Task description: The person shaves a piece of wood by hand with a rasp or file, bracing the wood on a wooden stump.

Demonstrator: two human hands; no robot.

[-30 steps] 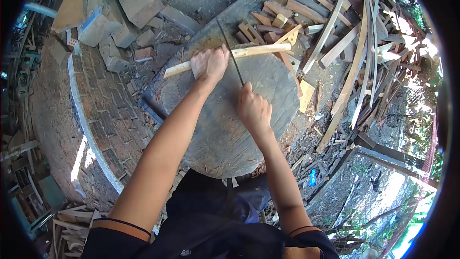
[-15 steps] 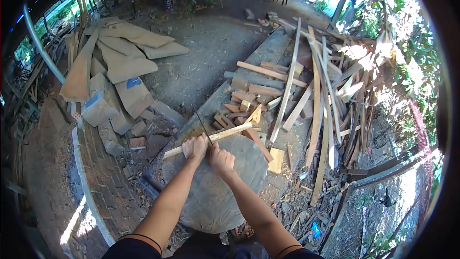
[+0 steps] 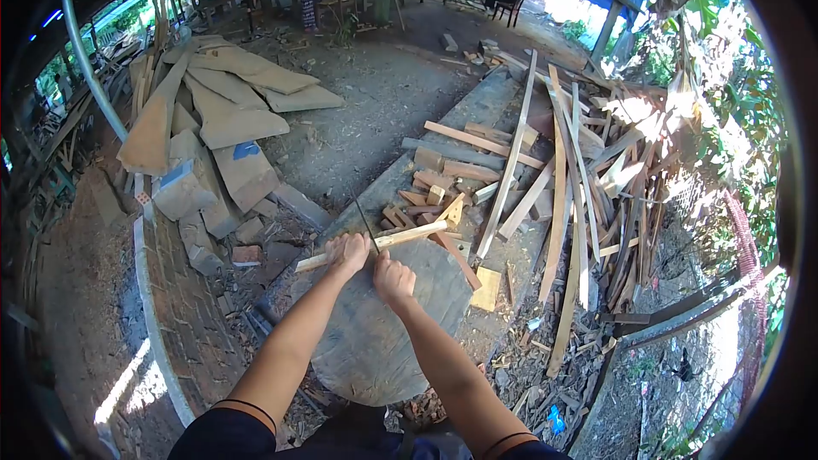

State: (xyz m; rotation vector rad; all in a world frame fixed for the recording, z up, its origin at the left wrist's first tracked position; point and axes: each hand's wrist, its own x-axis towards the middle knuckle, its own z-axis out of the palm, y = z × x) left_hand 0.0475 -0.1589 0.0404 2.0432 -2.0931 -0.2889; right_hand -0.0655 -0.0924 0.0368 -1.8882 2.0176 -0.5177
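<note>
My left hand is closed around a pale wooden stick, pressing it at the far side of a round grey wooden block. The stick slants up to the right, its left end poking out past my fingers. My right hand is closed on the near end of a long, narrow dark blade; its handle is hidden in my fist. The blade crosses the stick just right of my left hand and points away from me. Both fists are close together.
Small wood offcuts lie beyond the block on a long grey slab. Long wooden strips are heaped at the right. Broad wood slabs are stacked at the left, by a low brick edge. People are in the background.
The view has tilted up slightly, so the background sits lower in the picture. Both hands keep their grips, with the blade still across the stick.
</note>
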